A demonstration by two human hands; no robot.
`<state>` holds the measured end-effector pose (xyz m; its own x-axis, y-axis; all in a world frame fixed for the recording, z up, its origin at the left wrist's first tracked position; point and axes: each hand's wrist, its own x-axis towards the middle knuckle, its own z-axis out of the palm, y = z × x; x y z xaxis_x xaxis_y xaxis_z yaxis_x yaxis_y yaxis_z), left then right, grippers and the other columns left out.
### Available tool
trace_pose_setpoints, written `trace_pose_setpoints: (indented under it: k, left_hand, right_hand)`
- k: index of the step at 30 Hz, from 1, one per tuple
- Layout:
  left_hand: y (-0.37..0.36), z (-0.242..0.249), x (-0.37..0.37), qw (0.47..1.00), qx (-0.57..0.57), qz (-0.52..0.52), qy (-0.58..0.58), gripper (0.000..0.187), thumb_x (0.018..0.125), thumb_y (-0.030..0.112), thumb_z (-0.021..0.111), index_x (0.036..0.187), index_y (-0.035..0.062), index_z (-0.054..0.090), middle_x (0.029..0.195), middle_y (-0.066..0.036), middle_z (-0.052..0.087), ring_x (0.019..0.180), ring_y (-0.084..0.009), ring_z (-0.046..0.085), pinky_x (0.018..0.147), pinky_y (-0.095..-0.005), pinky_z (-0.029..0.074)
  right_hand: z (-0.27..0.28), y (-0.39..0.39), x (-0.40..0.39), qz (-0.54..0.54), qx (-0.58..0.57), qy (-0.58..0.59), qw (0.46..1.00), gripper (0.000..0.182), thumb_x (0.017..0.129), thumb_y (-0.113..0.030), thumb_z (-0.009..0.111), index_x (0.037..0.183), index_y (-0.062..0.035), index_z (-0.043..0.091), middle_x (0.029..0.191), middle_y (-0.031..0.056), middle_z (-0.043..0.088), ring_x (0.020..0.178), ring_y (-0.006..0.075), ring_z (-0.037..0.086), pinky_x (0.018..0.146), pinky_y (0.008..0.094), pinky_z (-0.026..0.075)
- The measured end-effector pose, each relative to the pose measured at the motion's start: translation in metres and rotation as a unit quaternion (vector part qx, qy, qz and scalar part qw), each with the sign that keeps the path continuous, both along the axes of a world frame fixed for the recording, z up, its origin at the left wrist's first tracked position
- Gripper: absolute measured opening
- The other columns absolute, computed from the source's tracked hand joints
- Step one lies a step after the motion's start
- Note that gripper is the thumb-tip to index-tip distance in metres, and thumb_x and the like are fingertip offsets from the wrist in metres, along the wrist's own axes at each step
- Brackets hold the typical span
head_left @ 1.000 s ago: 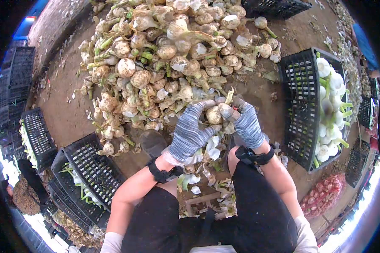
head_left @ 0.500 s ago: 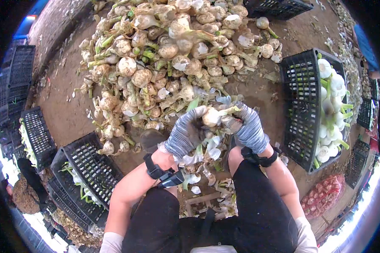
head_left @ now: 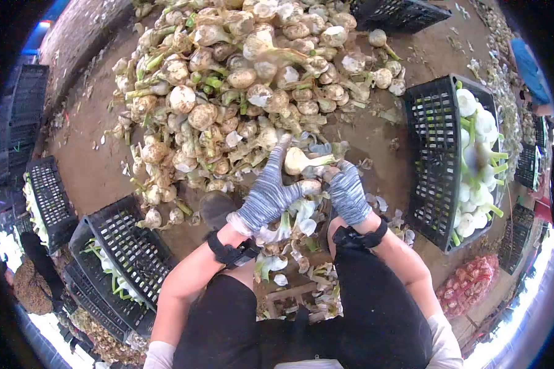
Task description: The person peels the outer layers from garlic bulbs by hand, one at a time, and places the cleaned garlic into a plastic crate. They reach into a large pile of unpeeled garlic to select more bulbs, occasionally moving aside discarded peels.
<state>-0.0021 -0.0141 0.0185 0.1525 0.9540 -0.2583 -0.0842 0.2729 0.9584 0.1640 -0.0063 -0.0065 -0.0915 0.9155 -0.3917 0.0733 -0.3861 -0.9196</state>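
A pale garlic bulb [head_left: 296,161] with a short stem pointing right is between my hands. My left hand [head_left: 266,195], in a grey striped glove, is spread. Its index finger runs along the bulb's left side, and its thumb stretches out below the bulb. My right hand [head_left: 349,195], also gloved, is closed, with its fingertips at the stem's end. Whether a small tool is also in those fingers cannot be made out. Loose peeled skins [head_left: 305,215] hang and lie beneath the hands. Beyond them rises a large heap of soil-stained garlic [head_left: 228,92].
A black crate [head_left: 428,166] of clean white garlic stands tilted at right, beside a red net sack [head_left: 471,286]. More black crates [head_left: 132,246] stand at left, another [head_left: 403,15] behind the heap. At far right a person's blue sleeve [head_left: 529,71] shows.
My left fingers have opened out from around the bulb. The bulb has moved slightly left and looks cleaner, with its outer layers off. My right hand has moved slightly down and closer in.
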Motion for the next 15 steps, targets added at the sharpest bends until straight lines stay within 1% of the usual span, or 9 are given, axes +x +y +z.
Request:
trace_pose_setpoints:
  k: [1, 5, 7, 8, 9, 11, 12, 13, 15]
  left_hand:
    - [0.001, 0.001, -0.001, 0.997, 0.042, 0.008, 0.059, 0.058, 0.081, 0.017, 0.068, 0.128, 0.0022, 0.037, 0.104, -0.007, 0.055, 0.093, -0.0151, 0.054, 0.088, -0.0301, 0.044]
    - [0.002, -0.010, -0.011, 0.999, 0.029, 0.027, 0.003, 0.045, 0.084, 0.029, 0.064, 0.118, 0.0029, 0.048, 0.099, -0.006, 0.058, 0.088, -0.0147, 0.055, 0.082, -0.0290, 0.046]
    - [0.006, -0.011, -0.018, 0.992, -0.125, -0.032, -0.013, 0.041, 0.089, 0.045, 0.051, 0.096, 0.0062, 0.059, 0.080, -0.004, 0.060, 0.072, -0.0134, 0.057, 0.063, -0.0258, 0.047]
    - [0.010, -0.012, -0.022, 0.992, -0.126, -0.029, -0.011, 0.041, 0.089, 0.045, 0.051, 0.096, 0.0062, 0.059, 0.080, -0.004, 0.060, 0.072, -0.0134, 0.057, 0.063, -0.0258, 0.047]
    - [0.014, -0.013, -0.027, 0.952, -0.257, -0.077, -0.145, 0.043, 0.089, 0.049, 0.045, 0.090, 0.0087, 0.059, 0.072, -0.003, 0.058, 0.063, -0.0129, 0.053, 0.055, -0.0251, 0.042]
    - [0.020, -0.010, -0.034, 0.764, -0.486, -0.159, -0.394, 0.052, 0.090, 0.056, 0.032, 0.077, 0.0136, 0.059, 0.056, 0.000, 0.052, 0.044, -0.0117, 0.046, 0.038, -0.0235, 0.033]
    - [0.017, -0.009, -0.001, 0.907, -0.351, 0.058, -0.224, 0.050, 0.090, 0.056, 0.035, 0.087, 0.0129, 0.061, 0.064, 0.000, 0.057, 0.053, -0.0114, 0.052, 0.046, -0.0234, 0.041]
    - [0.014, -0.015, -0.001, 0.921, -0.315, 0.089, -0.210, 0.046, 0.091, 0.050, 0.041, 0.099, 0.0099, 0.061, 0.081, -0.002, 0.061, 0.072, -0.0130, 0.059, 0.064, -0.0250, 0.048]
    - [0.007, -0.026, -0.006, 0.993, -0.055, 0.086, -0.063, 0.040, 0.090, 0.039, 0.052, 0.112, 0.0055, 0.056, 0.098, -0.004, 0.061, 0.090, -0.0146, 0.058, 0.081, -0.0283, 0.046]
  right_hand:
    - [0.001, 0.001, 0.002, -0.001, 0.002, -0.002, 1.000, 0.016, 0.081, -0.009, 0.058, 0.092, 0.0025, 0.061, 0.074, 0.0070, 0.063, 0.065, 0.0129, 0.055, 0.060, 0.0283, 0.046]
    - [0.015, 0.002, 0.000, 0.048, -0.030, 0.015, 0.998, 0.016, 0.082, -0.009, 0.056, 0.092, 0.0023, 0.060, 0.079, 0.0080, 0.063, 0.070, 0.0126, 0.056, 0.064, 0.0286, 0.046]
    - [0.034, 0.002, -0.004, 0.098, -0.005, -0.064, 0.993, 0.016, 0.082, -0.007, 0.054, 0.095, 0.0014, 0.059, 0.083, 0.0061, 0.063, 0.074, 0.0115, 0.055, 0.067, 0.0280, 0.046]
    - [0.034, 0.001, -0.007, 0.119, 0.097, -0.058, 0.986, 0.019, 0.082, -0.006, 0.051, 0.098, 0.0002, 0.058, 0.084, 0.0030, 0.061, 0.077, 0.0103, 0.055, 0.069, 0.0265, 0.046]
    - [0.030, 0.000, -0.008, 0.121, 0.096, -0.055, 0.986, 0.019, 0.082, -0.006, 0.051, 0.098, 0.0002, 0.058, 0.084, 0.0030, 0.061, 0.077, 0.0103, 0.055, 0.069, 0.0265, 0.046]
    - [0.023, 0.001, -0.007, 0.078, 0.011, 0.054, 0.995, 0.021, 0.083, -0.005, 0.051, 0.101, -0.0004, 0.058, 0.086, 0.0015, 0.061, 0.080, 0.0102, 0.054, 0.072, 0.0250, 0.046]
    - [0.025, 0.004, -0.006, 0.076, -0.004, 0.104, 0.992, 0.021, 0.085, -0.006, 0.050, 0.103, -0.0010, 0.058, 0.089, 0.0021, 0.061, 0.081, 0.0102, 0.054, 0.073, 0.0246, 0.046]
    - [0.024, 0.003, -0.005, 0.075, -0.006, 0.106, 0.991, 0.021, 0.085, -0.006, 0.050, 0.103, -0.0010, 0.058, 0.089, 0.0021, 0.061, 0.081, 0.0102, 0.054, 0.073, 0.0246, 0.046]
    - [0.023, 0.002, -0.003, 0.074, -0.028, 0.058, 0.995, 0.020, 0.086, -0.008, 0.050, 0.103, -0.0010, 0.058, 0.089, 0.0025, 0.061, 0.080, 0.0098, 0.054, 0.073, 0.0246, 0.046]
